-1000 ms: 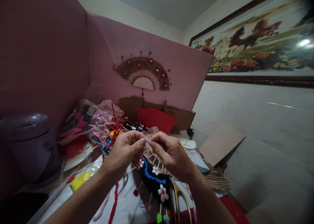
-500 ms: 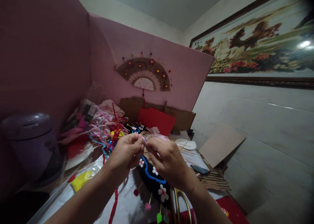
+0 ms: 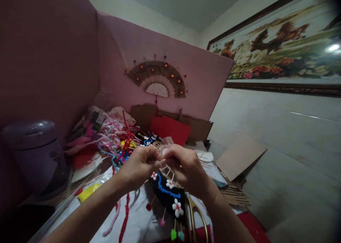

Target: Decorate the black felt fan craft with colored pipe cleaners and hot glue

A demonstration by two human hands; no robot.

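My left hand [image 3: 144,163] and my right hand [image 3: 183,165] meet fingertip to fingertip at the middle of the view. Both are closed in a pinch, and whatever lies between the fingers is too small and hidden to name. Beneath them rests a black fan-shaped piece [image 3: 170,197] with white felt flowers, a wavy blue line and thin sticks. Coloured tips stand out along its lower edge, among them a green one [image 3: 173,234] and a pink one [image 3: 161,222]. Gold-handled scissors [image 3: 194,214] lie right of the black piece, near my right wrist.
Tangled pink, red and blue fuzzy strands [image 3: 113,133] are heaped at the back left, near a lidded bin [image 3: 37,161]. A red sheet [image 3: 170,129] leans on cardboard [image 3: 142,117]. A brown fan [image 3: 157,71] hangs on the pink panel. Cardboard [image 3: 241,158] stands at the right.
My hands have shifted slightly down, their fingertips still together. The small purplish bit that showed between them is now hidden. A pink strand shows at the lower left.
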